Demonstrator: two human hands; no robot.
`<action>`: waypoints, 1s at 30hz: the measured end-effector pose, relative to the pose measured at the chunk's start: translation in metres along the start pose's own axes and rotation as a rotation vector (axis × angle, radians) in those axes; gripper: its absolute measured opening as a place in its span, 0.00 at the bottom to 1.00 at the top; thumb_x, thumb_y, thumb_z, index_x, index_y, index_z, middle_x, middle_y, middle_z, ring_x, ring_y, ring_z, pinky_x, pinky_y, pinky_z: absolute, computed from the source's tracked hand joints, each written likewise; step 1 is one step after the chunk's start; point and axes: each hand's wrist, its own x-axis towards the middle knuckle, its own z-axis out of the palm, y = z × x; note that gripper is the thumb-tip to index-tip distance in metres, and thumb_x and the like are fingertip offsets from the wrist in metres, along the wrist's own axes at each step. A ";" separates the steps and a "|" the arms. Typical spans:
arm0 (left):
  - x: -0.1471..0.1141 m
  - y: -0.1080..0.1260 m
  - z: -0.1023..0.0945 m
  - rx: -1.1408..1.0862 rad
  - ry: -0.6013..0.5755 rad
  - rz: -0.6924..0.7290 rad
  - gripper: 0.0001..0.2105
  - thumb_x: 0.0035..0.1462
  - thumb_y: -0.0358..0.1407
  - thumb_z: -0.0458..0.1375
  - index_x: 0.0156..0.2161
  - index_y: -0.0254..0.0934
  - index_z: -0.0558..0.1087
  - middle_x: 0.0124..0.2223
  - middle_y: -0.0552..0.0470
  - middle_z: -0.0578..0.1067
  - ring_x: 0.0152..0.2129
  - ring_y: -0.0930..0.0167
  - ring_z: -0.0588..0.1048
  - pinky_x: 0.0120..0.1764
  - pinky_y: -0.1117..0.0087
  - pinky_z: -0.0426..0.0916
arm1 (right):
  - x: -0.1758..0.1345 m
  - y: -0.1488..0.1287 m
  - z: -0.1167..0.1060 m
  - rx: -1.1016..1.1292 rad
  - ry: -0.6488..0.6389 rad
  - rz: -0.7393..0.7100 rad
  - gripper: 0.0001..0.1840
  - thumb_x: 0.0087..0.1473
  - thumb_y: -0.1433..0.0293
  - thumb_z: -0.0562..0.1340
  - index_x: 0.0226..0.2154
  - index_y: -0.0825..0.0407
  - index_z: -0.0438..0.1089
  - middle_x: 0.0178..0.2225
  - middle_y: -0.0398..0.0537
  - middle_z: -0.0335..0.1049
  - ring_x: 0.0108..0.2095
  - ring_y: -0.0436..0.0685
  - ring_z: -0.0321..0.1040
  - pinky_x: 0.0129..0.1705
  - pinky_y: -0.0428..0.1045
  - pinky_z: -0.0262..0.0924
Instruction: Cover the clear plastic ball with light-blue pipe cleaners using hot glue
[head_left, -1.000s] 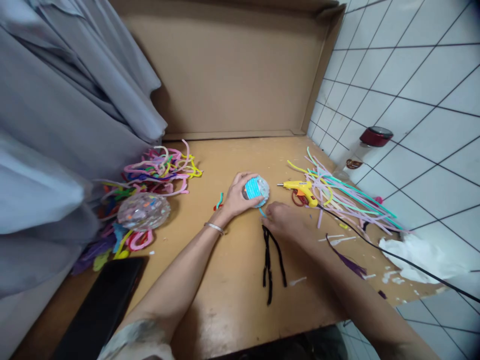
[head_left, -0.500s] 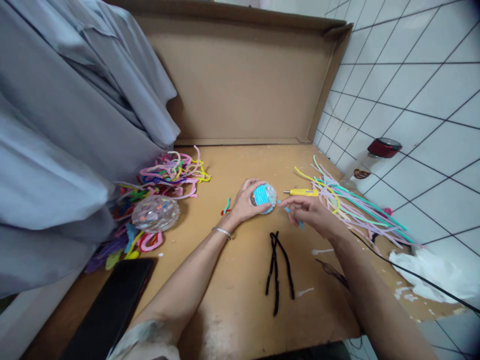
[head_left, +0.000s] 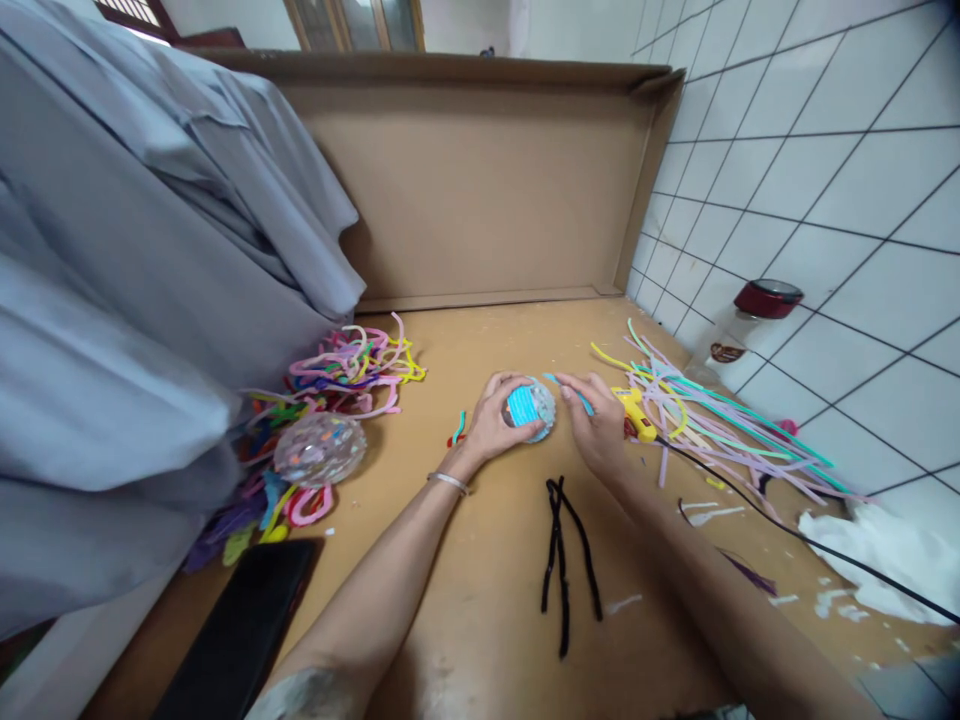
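Note:
My left hand [head_left: 496, 418] is wrapped round a clear round ball [head_left: 546, 410] whose near side is covered with rows of blue pipe cleaner [head_left: 523, 405]. Between the fingers of my right hand [head_left: 598, 428] is a short blue pipe cleaner [head_left: 585, 403]; its tip points toward the ball, a small gap away. Just right of that hand lies a yellow glue gun [head_left: 636, 414], partly hidden behind it. Several black pipe cleaners [head_left: 559, 560] lie crossed on the table nearer to me. A small green and red scrap [head_left: 457, 430] rests left of my left hand.
At left, a pile of coloured pipe cleaners [head_left: 349, 360] surrounds another clear ball [head_left: 321, 447], with a black phone [head_left: 240, 630] nearer. Long pastel stems [head_left: 720, 425], a red-lidded jar [head_left: 739, 325], white tissue [head_left: 874, 560] and a black cord [head_left: 739, 490] are at right. A cardboard wall [head_left: 480, 190] stands behind.
My right hand has turned and closed more firmly round the blue pipe cleaner, raising it beside the ball. The glue gun has shifted and turned. My left hand keeps its hold; the view has tilted up slightly.

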 end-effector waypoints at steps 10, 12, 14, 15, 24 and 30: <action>-0.003 0.004 0.000 0.005 0.009 0.010 0.26 0.47 0.41 0.68 0.52 0.40 0.71 0.56 0.43 0.67 0.56 0.59 0.69 0.58 0.53 0.66 | -0.023 0.006 0.009 -0.185 0.049 -0.161 0.11 0.63 0.70 0.55 0.34 0.46 0.73 0.32 0.48 0.76 0.35 0.56 0.73 0.41 0.54 0.69; -0.003 0.004 0.000 0.008 0.015 0.008 0.26 0.47 0.40 0.68 0.53 0.40 0.70 0.56 0.43 0.67 0.57 0.59 0.68 0.59 0.53 0.66 | -0.025 0.007 0.009 -0.215 0.027 -0.241 0.11 0.63 0.72 0.55 0.34 0.47 0.73 0.31 0.48 0.74 0.35 0.56 0.72 0.40 0.53 0.67; -0.004 0.003 0.001 0.017 0.024 0.010 0.26 0.47 0.39 0.68 0.53 0.40 0.70 0.56 0.43 0.67 0.57 0.59 0.68 0.59 0.53 0.65 | -0.028 0.009 0.010 -0.258 -0.033 -0.281 0.11 0.63 0.72 0.55 0.35 0.47 0.73 0.31 0.49 0.73 0.35 0.56 0.70 0.40 0.52 0.66; -0.004 0.002 0.001 0.022 0.027 0.012 0.26 0.46 0.38 0.68 0.53 0.41 0.70 0.56 0.44 0.67 0.57 0.58 0.68 0.59 0.53 0.65 | -0.030 0.010 0.011 -0.282 -0.070 -0.278 0.11 0.63 0.72 0.55 0.35 0.48 0.73 0.31 0.49 0.72 0.34 0.56 0.70 0.39 0.52 0.66; -0.003 0.004 0.002 -0.003 0.027 0.039 0.26 0.48 0.41 0.68 0.53 0.41 0.71 0.55 0.44 0.68 0.55 0.59 0.69 0.58 0.54 0.66 | -0.029 0.003 0.007 -0.272 -0.128 -0.186 0.14 0.58 0.76 0.53 0.41 0.50 0.73 0.31 0.49 0.75 0.32 0.55 0.71 0.36 0.50 0.65; -0.002 0.004 0.000 -0.005 0.022 0.021 0.26 0.47 0.41 0.69 0.52 0.41 0.70 0.54 0.44 0.68 0.55 0.59 0.69 0.58 0.53 0.66 | -0.019 -0.006 -0.005 0.015 -0.157 -0.050 0.24 0.49 0.77 0.54 0.49 0.48 0.71 0.47 0.49 0.77 0.48 0.56 0.74 0.50 0.54 0.69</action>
